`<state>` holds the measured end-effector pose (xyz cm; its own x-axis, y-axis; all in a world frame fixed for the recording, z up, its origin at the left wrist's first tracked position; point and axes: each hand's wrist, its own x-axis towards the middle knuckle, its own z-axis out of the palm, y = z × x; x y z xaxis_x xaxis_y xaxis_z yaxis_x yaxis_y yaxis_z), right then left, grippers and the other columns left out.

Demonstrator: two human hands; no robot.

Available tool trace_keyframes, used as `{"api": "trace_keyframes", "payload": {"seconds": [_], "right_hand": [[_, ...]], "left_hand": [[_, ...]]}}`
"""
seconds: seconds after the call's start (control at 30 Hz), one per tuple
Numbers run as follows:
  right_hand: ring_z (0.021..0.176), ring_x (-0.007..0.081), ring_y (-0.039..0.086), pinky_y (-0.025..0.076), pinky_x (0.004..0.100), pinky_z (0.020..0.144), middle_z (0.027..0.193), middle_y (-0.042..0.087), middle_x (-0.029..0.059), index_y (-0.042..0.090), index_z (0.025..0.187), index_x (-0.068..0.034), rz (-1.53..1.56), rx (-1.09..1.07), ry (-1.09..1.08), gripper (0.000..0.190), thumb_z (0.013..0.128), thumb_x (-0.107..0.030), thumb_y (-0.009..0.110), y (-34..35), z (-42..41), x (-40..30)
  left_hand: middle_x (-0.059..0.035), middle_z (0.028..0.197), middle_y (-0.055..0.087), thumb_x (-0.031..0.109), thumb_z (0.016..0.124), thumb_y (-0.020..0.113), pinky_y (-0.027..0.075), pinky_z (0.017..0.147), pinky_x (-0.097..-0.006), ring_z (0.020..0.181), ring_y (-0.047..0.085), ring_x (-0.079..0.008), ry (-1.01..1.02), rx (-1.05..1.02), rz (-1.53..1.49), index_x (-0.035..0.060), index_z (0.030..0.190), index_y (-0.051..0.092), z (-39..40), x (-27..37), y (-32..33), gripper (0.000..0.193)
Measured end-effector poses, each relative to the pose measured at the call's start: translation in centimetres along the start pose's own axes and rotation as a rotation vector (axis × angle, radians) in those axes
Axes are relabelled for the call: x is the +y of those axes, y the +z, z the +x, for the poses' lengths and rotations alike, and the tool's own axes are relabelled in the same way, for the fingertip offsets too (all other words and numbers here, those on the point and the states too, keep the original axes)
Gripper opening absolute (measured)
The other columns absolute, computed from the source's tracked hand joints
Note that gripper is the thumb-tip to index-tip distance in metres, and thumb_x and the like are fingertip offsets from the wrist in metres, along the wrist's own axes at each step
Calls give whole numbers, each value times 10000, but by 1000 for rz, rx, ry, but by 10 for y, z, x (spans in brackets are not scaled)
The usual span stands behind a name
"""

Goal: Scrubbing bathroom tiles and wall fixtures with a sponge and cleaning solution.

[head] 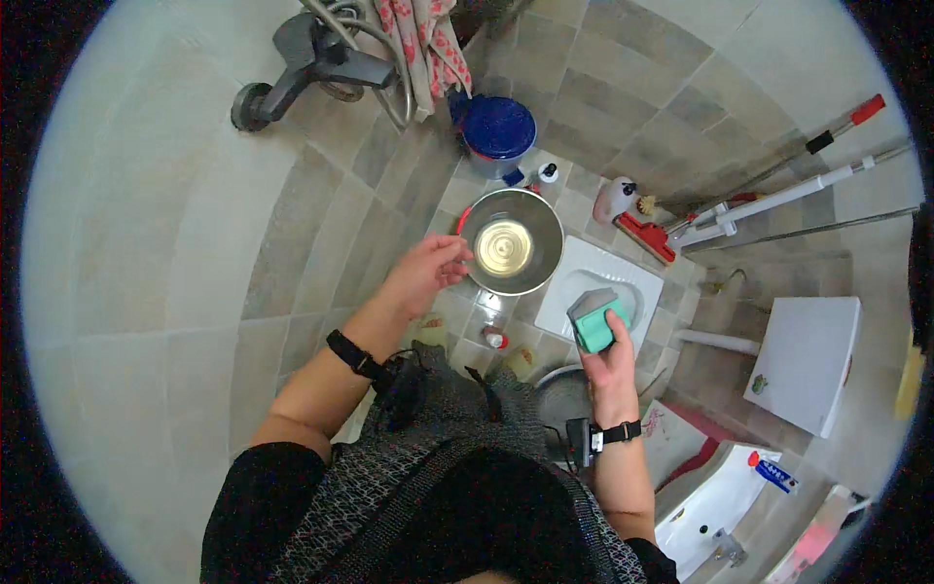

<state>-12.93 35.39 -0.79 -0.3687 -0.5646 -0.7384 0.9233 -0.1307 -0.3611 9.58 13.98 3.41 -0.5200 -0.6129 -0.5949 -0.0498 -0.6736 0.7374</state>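
My right hand (613, 365) holds a mint-green block with a grey pad-like layer (598, 320), perhaps a cleaning sponge, above the white ceramic squat toilet (558, 306). The thumb lies along its green side. My left hand (434, 269) hovers by the left rim of a round metal basin (543, 252), with fingers loosely curled and nothing visible in them. Whether the fingertips touch the rim is unclear. The basin stands on the tiled floor, and its bottom shines yellowish with ring marks. Part of its red handle (463, 220) shows at the left.
Behind the basin stand a blue-lidded bin (500, 128) and a small white bottle (548, 172). A red floor brush (646, 237) and poles lean right, near a pinkish jug (614, 198). A grey basin (565, 398), a white cistern (799, 361) and a washbasin (704, 511) are at right.
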Motion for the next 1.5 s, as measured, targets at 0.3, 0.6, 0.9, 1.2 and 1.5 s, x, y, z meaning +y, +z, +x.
{"api": "trace_keyframes", "payload": {"seconds": [0.3,0.6,0.9,1.2,1.5], "right_hand": [[970,231,588,491,376,821,1105,590,65,519,1144,-79,-123,195,122,342,835,-183,622,-41,72,14],[1030,229,557,448,397,905,1140,571,61,507,1166,-82,-3,312,247,347,850,-185,607,-38,247,98],[966,206,573,424,350,858,1059,608,44,549,1127,-114,-150,313,321,375,800,-251,670,-57,466,174],[898,224,583,444,364,788,1027,608,95,543,1083,-45,-1581,612,39,366,801,-250,652,-219,592,251],[863,220,587,464,374,746,1006,616,69,537,1104,-36,-1552,415,-244,437,835,-376,587,-302,598,256]], "left_hand": [[-15,958,613,235,865,587,477,701,-270,807,569,-124,-308,-82,-192,108,1013,561,96,-121,2,197],[-40,1141,556,271,822,649,450,842,-318,995,539,-178,-599,45,-254,134,1185,483,256,-221,-59,422],[-44,1195,528,225,856,611,465,853,-375,1050,524,-208,-646,151,-467,128,1181,490,367,-285,-127,361],[-20,1097,553,248,856,604,435,836,-356,1014,518,-152,-722,268,-305,163,1139,525,371,-344,-101,306],[7,1174,506,188,858,573,373,912,-362,1072,475,-156,-583,364,-374,158,1187,501,381,-322,-99,337]]}}
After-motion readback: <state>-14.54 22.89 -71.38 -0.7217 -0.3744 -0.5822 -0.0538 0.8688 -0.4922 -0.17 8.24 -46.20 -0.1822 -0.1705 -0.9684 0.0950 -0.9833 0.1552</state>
